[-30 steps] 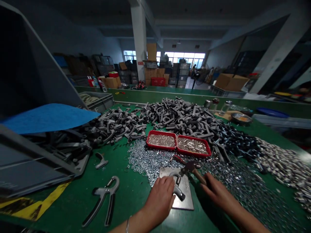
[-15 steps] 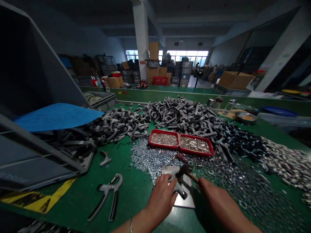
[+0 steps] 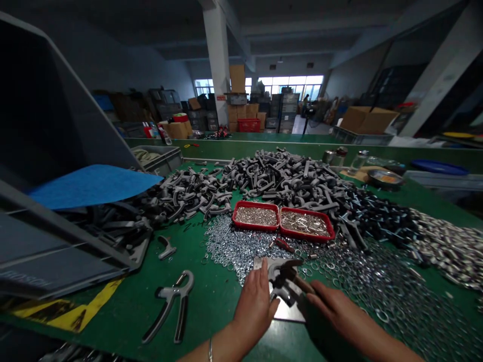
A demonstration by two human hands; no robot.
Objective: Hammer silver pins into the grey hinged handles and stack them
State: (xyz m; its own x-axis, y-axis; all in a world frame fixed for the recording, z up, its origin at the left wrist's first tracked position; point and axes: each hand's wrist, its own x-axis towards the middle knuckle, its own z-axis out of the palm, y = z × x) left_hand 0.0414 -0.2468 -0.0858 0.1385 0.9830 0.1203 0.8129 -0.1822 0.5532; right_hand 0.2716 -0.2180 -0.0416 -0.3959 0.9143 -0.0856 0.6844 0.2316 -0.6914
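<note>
My right hand (image 3: 330, 306) is closed round the wooden handle of a hammer (image 3: 302, 282); its dark head is over a grey handle piece (image 3: 277, 269). That piece lies on a flat metal plate (image 3: 292, 314), partly hidden by the hammer. My left hand (image 3: 254, 301) holds the piece from the left side, fingers along it and thumb at its lower end. Left of this hand lies a hand grip exerciser (image 3: 171, 304) with grey and black legs. Farther back is a single curved grey handle (image 3: 166, 247).
Two red trays (image 3: 256, 230) of small metal parts stand beyond the plate, amid scattered washers (image 3: 230, 246). Behind them rises a heap of grey handles (image 3: 283, 176). A large grey crate (image 3: 68, 261) borders the left; black screw knobs (image 3: 388, 218) and metal sleeves (image 3: 449, 241) lie right.
The hammer head has come down onto or close over the grey piece. My left fingers have straightened a little along the piece. The whole view has shifted slightly.
</note>
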